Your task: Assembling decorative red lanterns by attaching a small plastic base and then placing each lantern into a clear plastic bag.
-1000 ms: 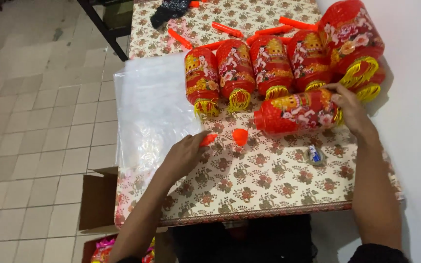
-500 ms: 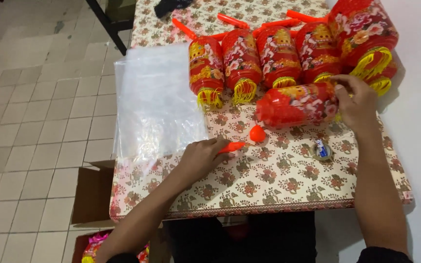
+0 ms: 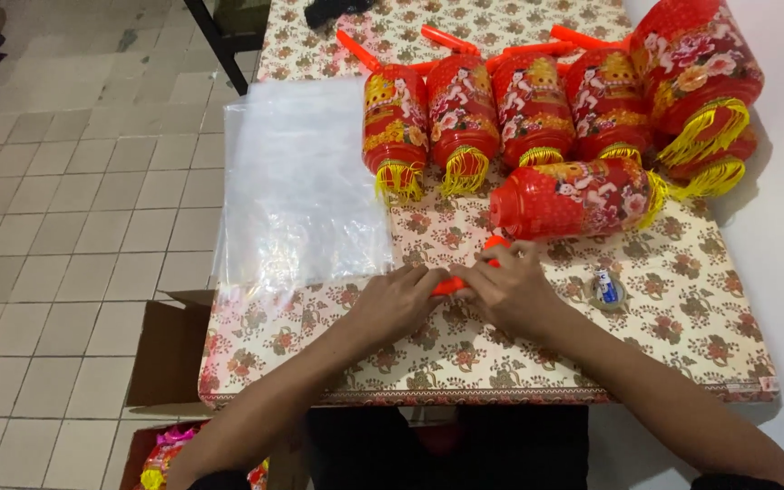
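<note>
My fingers (image 3: 451, 277) on both hands pinch the orange plastic handle (image 3: 454, 285) low over the table (image 3: 519, 363), just beside the lying red lantern (image 3: 573, 197), ready for fitting, I judge.

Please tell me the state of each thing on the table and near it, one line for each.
Left hand: gripping the orange stick.
Right hand: gripping the same stick.
Orange stick: held between both hands.
Nearest lantern: lying on its side.
Other lanterns: lying in a row.
Plastic bags: flat, stacked.
Cardboard box: open, on floor.
</note>
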